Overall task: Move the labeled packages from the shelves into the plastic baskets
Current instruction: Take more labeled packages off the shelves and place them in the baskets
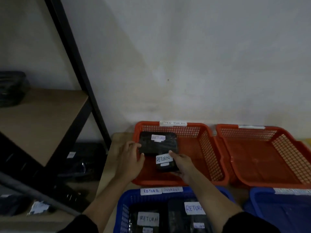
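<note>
Two black packages with white RETURN labels lie in the left orange basket (204, 142). The larger package (158, 145) lies toward the basket's back left, and my left hand (131, 157) touches its left edge with straight fingers. The smaller package (165, 163) lies just in front of it, and my right hand (181, 163) grips it from the right, thumb on top by the label. A blue basket (124, 211) near me holds two more RETURN packages (148, 219), (188, 214).
A second orange basket (262, 157) stands to the right, with another blue basket (276, 209) in front of it. A black-framed shelf unit (70, 52) with wooden boards stands on the left, dark packages (80, 162) on its lower levels. A white wall is behind.
</note>
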Action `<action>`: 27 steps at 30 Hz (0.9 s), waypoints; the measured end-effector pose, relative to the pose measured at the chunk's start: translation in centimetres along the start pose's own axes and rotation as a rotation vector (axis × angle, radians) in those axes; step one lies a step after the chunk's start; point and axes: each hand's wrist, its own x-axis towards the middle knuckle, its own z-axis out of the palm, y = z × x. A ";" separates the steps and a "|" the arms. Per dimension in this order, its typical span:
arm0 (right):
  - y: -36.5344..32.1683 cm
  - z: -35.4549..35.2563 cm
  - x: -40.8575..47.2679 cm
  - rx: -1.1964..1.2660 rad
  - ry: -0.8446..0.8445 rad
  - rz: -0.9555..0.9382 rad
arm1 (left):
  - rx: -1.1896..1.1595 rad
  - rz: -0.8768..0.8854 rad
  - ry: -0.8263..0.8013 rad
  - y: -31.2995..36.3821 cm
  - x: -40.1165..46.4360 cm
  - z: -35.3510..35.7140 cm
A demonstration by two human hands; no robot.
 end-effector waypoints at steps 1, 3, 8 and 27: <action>0.1 0.6 0.5 -0.019 -0.022 0.020 | 0.000 -0.017 0.007 -0.5 0.0 0.1; 0.3 1.7 1.4 -0.026 -0.068 0.060 | -0.017 -0.044 0.015 -1.3 0.0 0.2; 0.9 3.9 2.5 -0.020 -0.180 0.119 | -0.154 -0.120 0.037 -2.7 -0.4 0.6; 0.7 5.8 1.9 -0.396 0.060 0.012 | -0.426 -0.226 -0.217 -2.1 -1.3 -0.7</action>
